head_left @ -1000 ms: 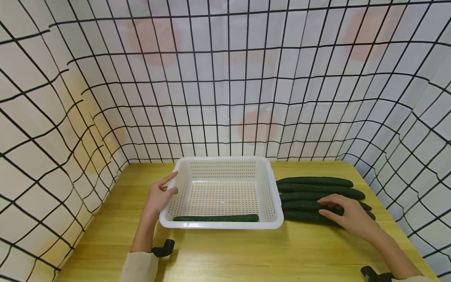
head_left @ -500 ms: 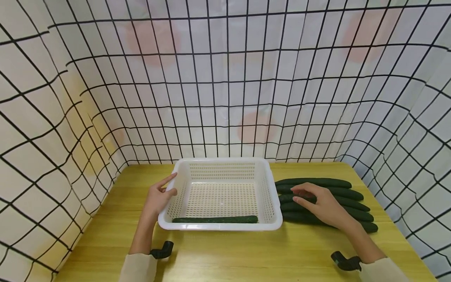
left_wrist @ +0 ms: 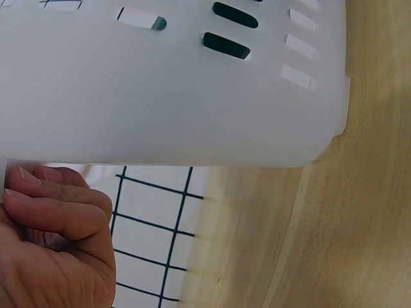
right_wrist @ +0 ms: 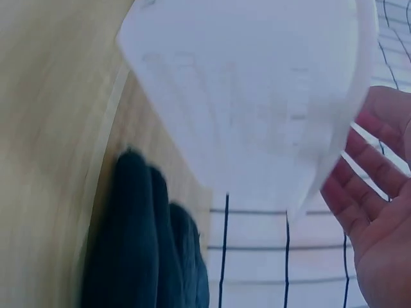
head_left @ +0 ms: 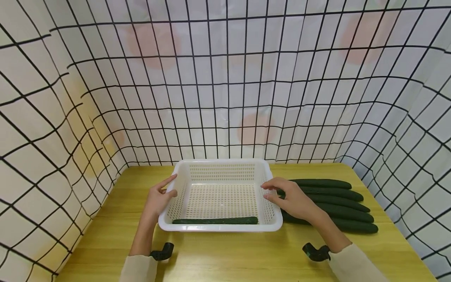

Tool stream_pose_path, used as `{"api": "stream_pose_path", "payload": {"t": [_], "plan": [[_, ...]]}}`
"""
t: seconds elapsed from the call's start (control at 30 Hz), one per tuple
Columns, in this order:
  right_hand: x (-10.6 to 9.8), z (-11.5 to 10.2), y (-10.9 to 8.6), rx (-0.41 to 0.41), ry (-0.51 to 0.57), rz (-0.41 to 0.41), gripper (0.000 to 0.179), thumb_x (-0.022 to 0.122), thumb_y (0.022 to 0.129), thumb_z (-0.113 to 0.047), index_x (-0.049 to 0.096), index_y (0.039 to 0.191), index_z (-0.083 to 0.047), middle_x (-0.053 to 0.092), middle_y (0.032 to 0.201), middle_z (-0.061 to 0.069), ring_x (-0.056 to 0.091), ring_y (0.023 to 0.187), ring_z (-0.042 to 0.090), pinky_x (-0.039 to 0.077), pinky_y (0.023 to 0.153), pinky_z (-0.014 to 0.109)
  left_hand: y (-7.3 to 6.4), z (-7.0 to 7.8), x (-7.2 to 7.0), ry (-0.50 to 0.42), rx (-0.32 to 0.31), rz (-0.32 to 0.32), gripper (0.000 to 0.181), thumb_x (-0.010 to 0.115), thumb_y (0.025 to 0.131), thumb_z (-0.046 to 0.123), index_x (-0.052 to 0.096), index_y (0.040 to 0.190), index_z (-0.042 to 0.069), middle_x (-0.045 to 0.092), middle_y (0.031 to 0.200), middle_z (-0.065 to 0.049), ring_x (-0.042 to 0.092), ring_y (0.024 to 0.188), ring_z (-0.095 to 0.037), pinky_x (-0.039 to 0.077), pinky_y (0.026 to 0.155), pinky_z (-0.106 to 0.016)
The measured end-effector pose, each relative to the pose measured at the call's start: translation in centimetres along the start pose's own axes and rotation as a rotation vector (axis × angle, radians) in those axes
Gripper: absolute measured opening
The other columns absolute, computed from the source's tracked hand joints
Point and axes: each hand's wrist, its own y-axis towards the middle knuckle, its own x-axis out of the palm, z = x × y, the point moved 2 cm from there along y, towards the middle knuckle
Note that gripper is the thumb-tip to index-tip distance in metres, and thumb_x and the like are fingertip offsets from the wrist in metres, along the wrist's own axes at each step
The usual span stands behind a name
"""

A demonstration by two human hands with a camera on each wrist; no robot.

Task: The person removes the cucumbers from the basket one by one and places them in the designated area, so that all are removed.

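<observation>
A white perforated plastic basket [head_left: 220,228] stands on the table with one dark green cucumber [head_left: 215,221] along its near inner side. My left hand [head_left: 157,200] holds the basket's left rim. In the left wrist view that hand [left_wrist: 61,237] has its fingers curled at the rim. My right hand [head_left: 295,199] is at the right rim, thumb and fingers apart. From the right wrist, the fingers of this hand [right_wrist: 379,192] look loosely extended beside the rim; blur hides whether they touch. Several cucumbers [head_left: 338,211] lie side by side under and beyond my right hand.
The wooden table [head_left: 225,258] extends in front of the basket and to both sides. A white cloth with a black grid [head_left: 225,94] surrounds it at the back and sides. Black wrist mounts [head_left: 316,252] sit on both wrists.
My right hand has moved left from over the cucumbers to the basket's right rim, with nothing in it. The left hand has stayed at the left rim.
</observation>
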Motion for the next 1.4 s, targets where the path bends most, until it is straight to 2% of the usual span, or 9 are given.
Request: {"api": "stream_pose_path", "payload": {"t": [0.3,0.6,0.83,1.07,1.23,1.4], "plan": [[2.1,-2.0,1.9,0.016,0.05,-0.073,0.031,0.069,0.099,-0.032,0.067,0.128,-0.023,0.07,0.123,-0.004,0.064,0.11,0.015,0.054,0.095,0.042,-0.1,0.0,0.1,0.01,-0.008,0.008,0.064,0.065,0.089,0.011,0.055,0.15,0.03,0.067,0.126,-0.032,0.073,0.088,-0.027,0.062,0.068,-0.039],[4.1,-3.4,3.5,-0.032,0.111,-0.167,0.039,0.064,0.102,-0.033,0.064,0.135,-0.014,0.069,0.13,0.007,0.064,0.111,0.022,0.053,0.097,0.049,-0.1,0.3,0.0,0.031,-0.005,0.016,0.064,0.065,0.089,0.011,0.056,0.15,0.03,0.068,0.126,-0.031,0.072,0.086,-0.025,0.061,0.067,-0.037],[5.3,-4.4,4.7,-0.033,0.107,-0.216,0.041,0.066,0.101,-0.03,0.063,0.137,-0.01,0.068,0.13,0.008,0.063,0.11,0.018,0.054,0.097,0.041,-0.1,0.2,0.1,0.028,-0.008,0.015,0.064,0.065,0.089,0.011,0.056,0.15,0.029,0.068,0.124,-0.03,0.072,0.085,-0.024,0.061,0.067,-0.037],[6.8,-5.1,5.3,-0.055,0.099,-0.261,0.041,0.066,0.101,-0.03,0.063,0.136,-0.011,0.068,0.131,0.01,0.063,0.111,0.022,0.053,0.098,0.048,0.0,0.1,0.2,0.024,-0.008,0.012,0.065,0.065,0.089,0.011,0.055,0.15,0.029,0.069,0.124,-0.03,0.071,0.088,-0.024,0.061,0.069,-0.037],[7.5,-5.3,5.6,-0.035,0.086,-0.299,0.044,0.066,0.1,-0.035,0.063,0.136,-0.009,0.068,0.131,0.006,0.062,0.111,0.019,0.053,0.096,0.042,0.0,0.1,0.2,0.024,-0.013,0.012,0.064,0.065,0.089,0.011,0.055,0.15,0.029,0.068,0.125,-0.03,0.07,0.088,-0.023,0.061,0.069,-0.037],[8.3,-5.0,5.7,-0.016,0.077,-0.358,0.048,0.067,0.099,-0.038,0.063,0.137,-0.008,0.068,0.132,0.006,0.062,0.112,0.02,0.053,0.095,0.044,0.1,0.0,0.1,0.037,-0.02,0.012,0.064,0.065,0.09,0.012,0.055,0.15,0.03,0.066,0.13,-0.029,0.07,0.093,-0.024,0.061,0.072,-0.037]]}}
